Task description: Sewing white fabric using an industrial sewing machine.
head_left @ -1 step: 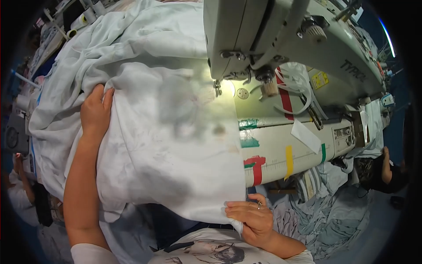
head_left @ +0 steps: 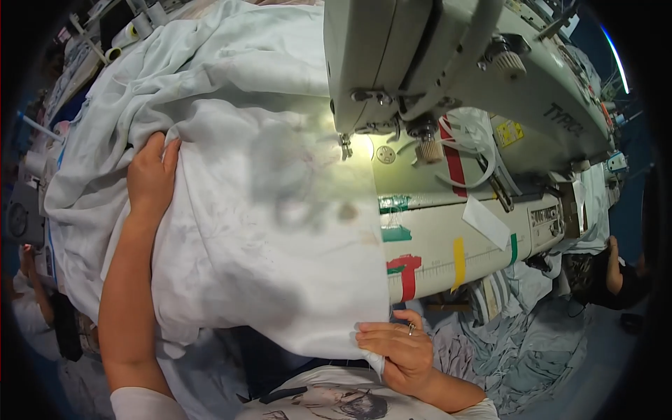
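A large white cloth (head_left: 280, 273) lies across the sewing machine's bed and drapes over the near edge toward my lap. My left hand (head_left: 151, 168) grips a raised fold of it at the left, with the fingertips partly tucked into the fabric. At the near right corner, my right hand (head_left: 400, 348), with a ring on one finger, pinches the cloth's edge between thumb and fingers. The cloth's straight right edge runs from this hand up to the lit presser foot (head_left: 345, 145) of the sewing machine (head_left: 378, 63). Whether the foot presses on the cloth, I cannot tell.
Coloured tape strips (head_left: 458, 262) and a white paper piece (head_left: 486, 222) lie on the machine bed at right. Crumpled pale fabric (head_left: 518, 350) is heaped below. Thread cones (head_left: 142, 24) stand at the far left. Other people's arms (head_left: 614, 269) show at both sides.
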The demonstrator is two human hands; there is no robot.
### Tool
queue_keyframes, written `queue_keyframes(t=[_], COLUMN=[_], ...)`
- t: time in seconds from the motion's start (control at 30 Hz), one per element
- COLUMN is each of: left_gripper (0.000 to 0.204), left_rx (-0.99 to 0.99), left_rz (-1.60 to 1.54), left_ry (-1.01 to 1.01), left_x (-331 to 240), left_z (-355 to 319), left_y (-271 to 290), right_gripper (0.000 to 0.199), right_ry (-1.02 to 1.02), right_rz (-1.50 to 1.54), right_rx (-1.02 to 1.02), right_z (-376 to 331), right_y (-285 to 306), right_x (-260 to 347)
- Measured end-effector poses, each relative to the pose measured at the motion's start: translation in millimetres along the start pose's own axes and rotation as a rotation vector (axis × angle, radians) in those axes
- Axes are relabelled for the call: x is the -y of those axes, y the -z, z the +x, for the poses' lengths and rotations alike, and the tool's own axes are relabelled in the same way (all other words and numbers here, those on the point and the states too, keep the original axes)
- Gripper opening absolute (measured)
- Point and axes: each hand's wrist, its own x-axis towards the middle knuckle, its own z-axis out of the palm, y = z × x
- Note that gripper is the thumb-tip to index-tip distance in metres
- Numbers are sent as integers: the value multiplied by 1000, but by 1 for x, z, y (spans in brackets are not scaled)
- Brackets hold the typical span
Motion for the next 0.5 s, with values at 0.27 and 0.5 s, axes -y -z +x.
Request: queue_keyframes(t=[0.27, 0.5], left_gripper=[20, 21], left_rx=[-5, 30], left_rz=[0, 28], left_ry=[-37, -9], left_x=[16, 26], left_z=[61, 111], left_y=[-33, -64], right_gripper=[27, 38], right_ry=[51, 102], right_rz=[-7, -40], right_rx=[59, 100], right_z=[59, 104], right_y=[14, 22], right_x=[-3, -19])
